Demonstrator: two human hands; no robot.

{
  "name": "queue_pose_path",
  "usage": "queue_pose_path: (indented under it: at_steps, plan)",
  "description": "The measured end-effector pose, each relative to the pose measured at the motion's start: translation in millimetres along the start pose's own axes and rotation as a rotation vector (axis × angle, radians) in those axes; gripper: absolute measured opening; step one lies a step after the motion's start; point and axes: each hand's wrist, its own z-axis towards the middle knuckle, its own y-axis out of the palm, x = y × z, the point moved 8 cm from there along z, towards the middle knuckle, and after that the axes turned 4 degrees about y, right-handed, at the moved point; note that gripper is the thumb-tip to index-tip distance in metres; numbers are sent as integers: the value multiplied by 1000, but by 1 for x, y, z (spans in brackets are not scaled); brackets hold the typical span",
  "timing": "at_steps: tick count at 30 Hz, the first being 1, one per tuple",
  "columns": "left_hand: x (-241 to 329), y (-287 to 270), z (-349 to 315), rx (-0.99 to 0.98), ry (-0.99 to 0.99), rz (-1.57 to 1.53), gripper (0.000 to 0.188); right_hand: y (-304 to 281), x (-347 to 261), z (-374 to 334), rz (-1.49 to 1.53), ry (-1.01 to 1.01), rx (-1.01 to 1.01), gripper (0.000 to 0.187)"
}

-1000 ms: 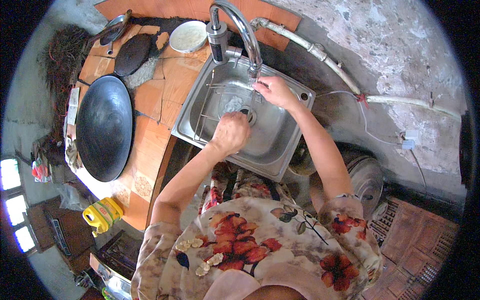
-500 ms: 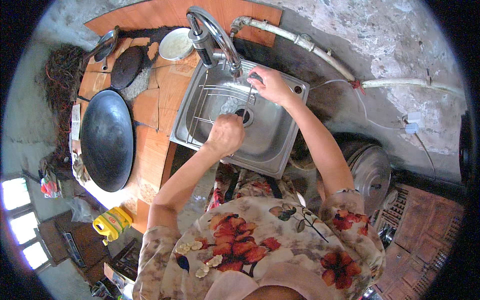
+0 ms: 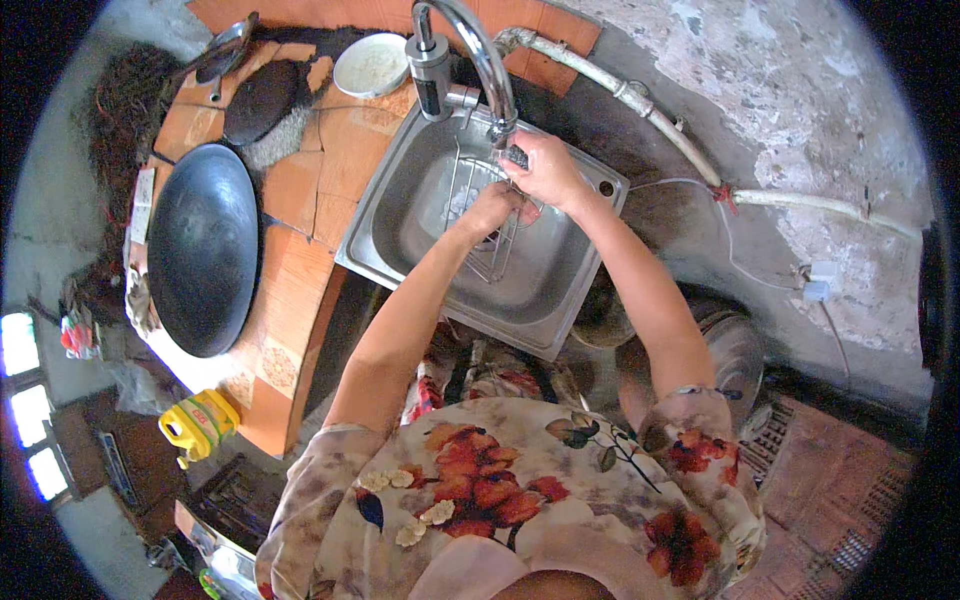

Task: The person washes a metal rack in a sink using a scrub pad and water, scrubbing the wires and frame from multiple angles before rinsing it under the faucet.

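Over the steel sink (image 3: 575, 300), my left hand (image 3: 496, 210) is closed around a metal wire rack (image 3: 490, 268), whose bars stick out above and below the fingers. My right hand (image 3: 550, 172) grips a dark, rough-textured scrubber (image 3: 516, 156) and holds it against the rack's upper right part. Both hands are close together, just beneath the spout of the chrome faucet (image 3: 431, 78). Part of the rack is hidden behind the fingers. Something pale, perhaps running water, shows in the basin by the rack; the drain is mostly covered by my left hand and the bars.
Left of the sink, a tiled counter (image 3: 290, 290) carries a big black wok (image 3: 203, 250), a dark round lid (image 3: 265, 103) and a white dish (image 3: 371, 66). A yellow jug (image 3: 200, 425) stands near its front corner. A pipe (image 3: 640, 98) runs along the wall. A lidded pot (image 3: 735, 350) is at right.
The rack has turned and shifted right and now stands more upright. My left hand has moved up and right, nearer my right hand. The view has shifted slightly.
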Motion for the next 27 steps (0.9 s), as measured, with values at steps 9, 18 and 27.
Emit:
queue_pose_path:
  at_steps: [9,18,27]
  plan:
    - [-33,5,-22,223,-10,-721,34,29,45,-31,879,479,-276,22]
    - [-13,-17,-40,487,51,-67,54,47,-33,-13,70,-181,-205,16]
    - [-25,-15,-53,459,46,-173,46,69,32,-24,605,517,-330,35]
